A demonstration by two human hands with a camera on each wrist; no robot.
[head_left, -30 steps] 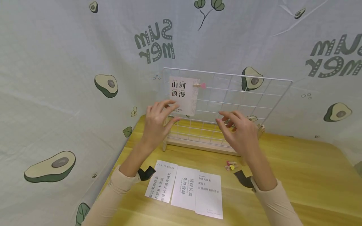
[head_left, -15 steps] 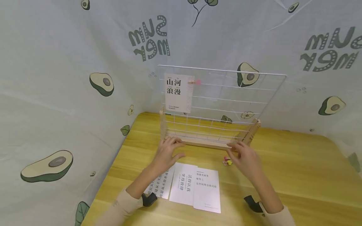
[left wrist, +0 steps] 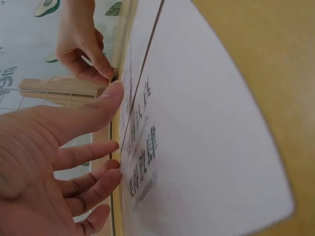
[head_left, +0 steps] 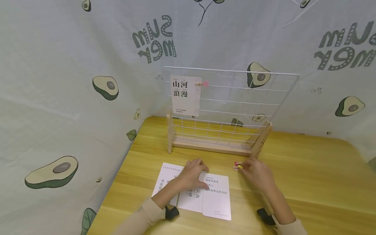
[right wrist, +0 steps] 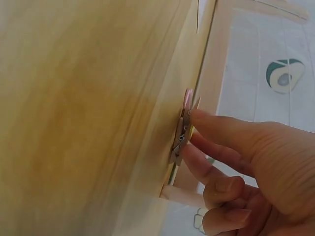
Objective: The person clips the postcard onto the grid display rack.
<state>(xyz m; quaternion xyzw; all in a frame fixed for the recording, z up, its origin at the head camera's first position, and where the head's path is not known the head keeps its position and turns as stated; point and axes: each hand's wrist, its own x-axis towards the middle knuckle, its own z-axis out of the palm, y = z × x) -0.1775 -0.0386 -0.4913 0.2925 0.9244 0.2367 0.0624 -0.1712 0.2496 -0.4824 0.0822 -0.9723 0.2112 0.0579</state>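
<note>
Three white printed cards (head_left: 192, 191) were laid side by side on the wooden table (head_left: 308, 176), their long axes running from about 6 o'clock to 12 o'clock in the head view, the print on the two left ones turned sideways. The left hand (head_left: 192, 171) was rested flat on the middle card, fingers extended and slightly spread, nothing being gripped; in the left wrist view the thumb and fingertips (left wrist: 114, 91) were seen lying at the cards' far edge. At about 3 o'clock from that hand, small clothespins (head_left: 238, 166) lay on the table just in front of the rack's right foot. They were touched by the fingertips of the right hand (head_left: 257, 173); in the right wrist view a clothespin (right wrist: 183, 132) was met by thumb and forefinger, its long axis running along the table, though whether it was actually pinched could not be told. At 12 o'clock a white wire grid (head_left: 264, 98) was stood in a wooden base (head_left: 211, 147), one card (head_left: 184, 96) being clipped to it.
</note>
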